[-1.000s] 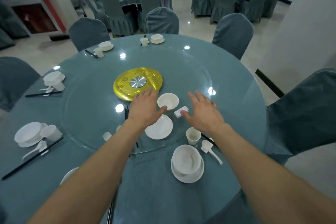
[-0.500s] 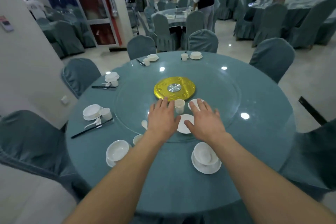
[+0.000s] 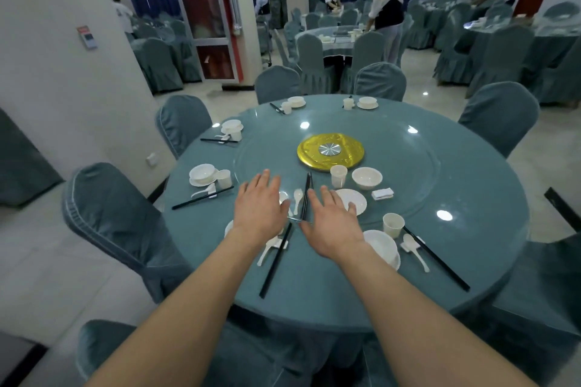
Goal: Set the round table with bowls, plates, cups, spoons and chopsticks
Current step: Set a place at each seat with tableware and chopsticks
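Observation:
My left hand (image 3: 259, 209) and my right hand (image 3: 331, 226) lie flat with straight fingers on the near edge of the glass turntable (image 3: 418, 166) of the round table (image 3: 490, 198). Between them on the glass lie black chopsticks (image 3: 305, 195) and a white spoon (image 3: 297, 198). Past my right hand the glass carries a white plate (image 3: 355, 199), a cup (image 3: 338, 175), a bowl (image 3: 367, 177) and a folded white cloth (image 3: 382, 193). A set place with bowl on plate (image 3: 385, 250), cup (image 3: 393, 225), spoon (image 3: 415, 250) and chopsticks (image 3: 435, 261) lies near right.
A gold centre disc (image 3: 330, 151) sits mid-turntable. Set places ring the left and far rim, one with a bowl (image 3: 202, 173). Below my left hand lie more chopsticks (image 3: 275, 261) and a spoon. Covered chairs (image 3: 119, 217) surround the table. People work at tables behind.
The glass has turned under my flat hands: plate, cup and bowl now lie right of them, chopsticks and a spoon between them. The view pulled back, showing more of the near place settings.

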Action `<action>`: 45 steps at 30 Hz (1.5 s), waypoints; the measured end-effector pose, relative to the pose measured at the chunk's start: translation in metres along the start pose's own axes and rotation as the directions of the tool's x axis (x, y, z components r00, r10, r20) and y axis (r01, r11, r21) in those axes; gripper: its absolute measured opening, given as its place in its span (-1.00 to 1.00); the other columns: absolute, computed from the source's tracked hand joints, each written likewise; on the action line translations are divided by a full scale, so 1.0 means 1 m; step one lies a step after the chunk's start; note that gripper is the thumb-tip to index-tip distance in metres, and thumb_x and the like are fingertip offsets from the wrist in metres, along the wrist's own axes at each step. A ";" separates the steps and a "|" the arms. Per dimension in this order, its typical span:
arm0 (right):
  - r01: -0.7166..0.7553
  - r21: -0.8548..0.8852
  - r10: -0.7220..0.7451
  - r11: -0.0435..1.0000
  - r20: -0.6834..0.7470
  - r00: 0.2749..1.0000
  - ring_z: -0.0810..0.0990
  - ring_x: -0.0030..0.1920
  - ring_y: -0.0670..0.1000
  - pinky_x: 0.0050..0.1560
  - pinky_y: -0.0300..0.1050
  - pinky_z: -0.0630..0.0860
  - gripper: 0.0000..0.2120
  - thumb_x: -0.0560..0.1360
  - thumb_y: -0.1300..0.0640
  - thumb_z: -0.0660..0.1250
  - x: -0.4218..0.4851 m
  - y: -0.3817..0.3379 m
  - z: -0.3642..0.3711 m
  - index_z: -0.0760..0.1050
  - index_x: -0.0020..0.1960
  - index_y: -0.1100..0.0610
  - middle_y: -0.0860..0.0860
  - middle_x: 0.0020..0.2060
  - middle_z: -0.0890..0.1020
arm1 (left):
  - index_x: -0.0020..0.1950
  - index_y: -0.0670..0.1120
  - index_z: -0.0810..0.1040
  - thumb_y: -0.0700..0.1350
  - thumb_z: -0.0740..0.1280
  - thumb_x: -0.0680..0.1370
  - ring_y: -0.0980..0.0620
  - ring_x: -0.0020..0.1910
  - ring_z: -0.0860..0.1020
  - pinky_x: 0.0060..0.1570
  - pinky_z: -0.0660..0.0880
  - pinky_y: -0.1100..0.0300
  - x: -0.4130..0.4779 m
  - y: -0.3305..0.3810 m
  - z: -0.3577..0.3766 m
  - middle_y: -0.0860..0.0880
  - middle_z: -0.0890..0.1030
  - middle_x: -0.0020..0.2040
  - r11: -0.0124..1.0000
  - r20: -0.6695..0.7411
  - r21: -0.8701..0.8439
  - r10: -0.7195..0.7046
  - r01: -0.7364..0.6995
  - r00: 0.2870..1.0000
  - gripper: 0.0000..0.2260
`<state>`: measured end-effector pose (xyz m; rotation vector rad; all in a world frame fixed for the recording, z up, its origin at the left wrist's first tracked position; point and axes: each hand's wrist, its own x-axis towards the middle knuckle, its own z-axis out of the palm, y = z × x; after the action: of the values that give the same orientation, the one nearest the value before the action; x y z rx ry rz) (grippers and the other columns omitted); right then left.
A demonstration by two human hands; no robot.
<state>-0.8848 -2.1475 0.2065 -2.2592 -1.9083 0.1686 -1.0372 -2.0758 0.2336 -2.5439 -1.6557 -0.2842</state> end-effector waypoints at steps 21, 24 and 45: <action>0.314 0.026 -0.315 0.949 0.113 0.942 0.01 0.71 0.13 0.63 0.35 0.06 -0.29 0.70 -0.16 0.22 -0.070 -0.035 0.003 0.05 0.71 0.10 0.09 0.72 0.06 | 0.66 -0.07 0.31 0.19 0.16 0.73 -0.12 0.65 0.27 0.60 0.21 -0.05 -0.102 0.016 -0.013 -0.12 0.22 0.71 0.954 0.030 -0.035 -0.298 0.299 0.954 -0.45; 0.320 0.021 -0.321 0.947 0.105 0.941 0.03 0.70 0.13 0.64 0.34 0.07 -0.30 0.70 -0.13 0.22 -0.079 -0.032 0.005 0.07 0.70 0.13 0.10 0.71 0.09 | 0.62 -0.09 0.34 0.14 0.16 0.74 -0.12 0.64 0.29 0.57 0.24 -0.05 -0.103 0.025 -0.003 -0.14 0.25 0.70 0.958 0.022 -0.035 -0.283 0.284 0.959 -0.49; 0.173 -0.012 -0.166 0.985 0.215 0.962 0.05 0.69 0.17 0.62 0.38 0.08 -0.26 0.73 -0.17 0.14 -0.115 0.192 0.006 -0.05 0.73 0.17 0.16 0.70 0.10 | 0.51 -0.08 0.39 -0.01 0.21 0.70 -0.10 0.54 0.40 0.45 0.34 -0.03 -0.044 0.251 0.056 -0.09 0.40 0.58 0.991 0.123 -0.028 -0.125 0.129 0.985 -0.61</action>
<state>-0.7201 -2.2910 0.1566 -2.1585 -2.2147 0.3736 -0.8192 -2.2078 0.1752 -2.5314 -1.8770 -0.1732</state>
